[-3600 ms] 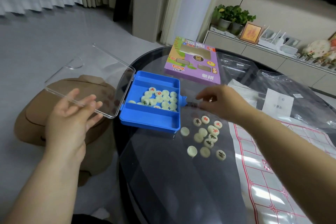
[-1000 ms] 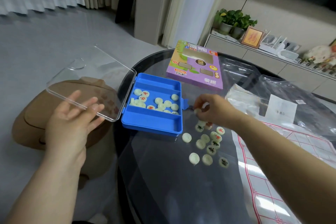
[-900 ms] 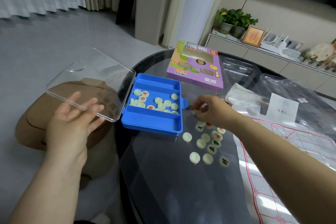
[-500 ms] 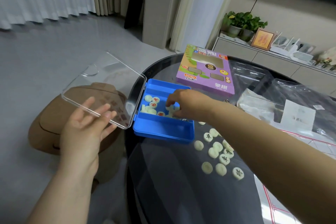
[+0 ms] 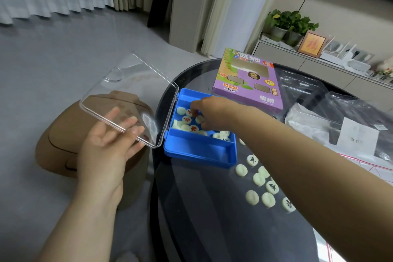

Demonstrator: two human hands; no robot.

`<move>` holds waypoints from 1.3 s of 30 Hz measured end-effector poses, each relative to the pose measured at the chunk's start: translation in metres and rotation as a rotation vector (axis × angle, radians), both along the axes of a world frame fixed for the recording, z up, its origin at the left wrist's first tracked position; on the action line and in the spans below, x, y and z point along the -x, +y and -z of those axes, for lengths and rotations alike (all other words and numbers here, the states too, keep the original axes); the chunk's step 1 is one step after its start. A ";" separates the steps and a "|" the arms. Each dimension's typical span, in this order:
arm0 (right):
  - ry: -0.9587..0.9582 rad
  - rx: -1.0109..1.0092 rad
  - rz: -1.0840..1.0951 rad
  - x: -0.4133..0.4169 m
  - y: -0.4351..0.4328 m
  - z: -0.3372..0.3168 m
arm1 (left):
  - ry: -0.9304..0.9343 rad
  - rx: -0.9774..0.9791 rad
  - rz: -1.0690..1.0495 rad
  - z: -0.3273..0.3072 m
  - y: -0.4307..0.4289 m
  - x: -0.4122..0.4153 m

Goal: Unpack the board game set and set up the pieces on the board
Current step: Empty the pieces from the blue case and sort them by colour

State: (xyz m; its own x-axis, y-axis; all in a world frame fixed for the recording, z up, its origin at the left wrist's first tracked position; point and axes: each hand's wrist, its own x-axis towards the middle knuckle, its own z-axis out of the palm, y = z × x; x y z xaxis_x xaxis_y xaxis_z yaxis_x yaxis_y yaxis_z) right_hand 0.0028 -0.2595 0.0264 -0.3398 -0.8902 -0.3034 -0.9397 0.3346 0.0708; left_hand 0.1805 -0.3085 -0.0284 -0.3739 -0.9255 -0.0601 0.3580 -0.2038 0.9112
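The round dark glass table (image 5: 197, 225) carries everything. A white board sheet with red lines (image 5: 370, 165) shows at its right edge, mostly hidden by the forearm. The open blue plastic tray (image 5: 200, 153) sits at the table's left edge, and its clear plastic hinged lid (image 5: 127, 95) hangs out past that edge over the floor. The left hand (image 5: 106, 149) is spread flat with straight fingers beneath the lid, propping it from below. That support matters, since the overhanging lid could probably tip the tray once it is lighter, so the palm should stay under it. The right hand (image 5: 210, 112) reaches into the tray's far compartment, fingers curled down among the cream round game discs in the tray (image 5: 185, 127). Whether a disc is already pinched cannot be told. The near compartment looks bare. More cream discs lie loose on the table (image 5: 259, 178), just beside the tray's near right corner, some face up and some blank side up. To do this step well, gather a few discs per reach, not a heap. Lift them clear over the tray's right wall and set them down by the loose cluster, away from the table's edge so none rolls off.
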 end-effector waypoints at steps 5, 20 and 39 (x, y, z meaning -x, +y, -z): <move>-0.142 0.181 0.071 0.006 0.012 -0.005 | 0.004 0.003 0.000 0.001 -0.001 -0.001; -0.029 -0.034 0.238 0.027 0.087 -0.021 | -0.004 0.025 0.005 0.000 0.001 0.001; 0.039 -0.019 0.008 0.007 0.022 0.001 | 0.007 0.004 0.004 0.001 -0.001 0.001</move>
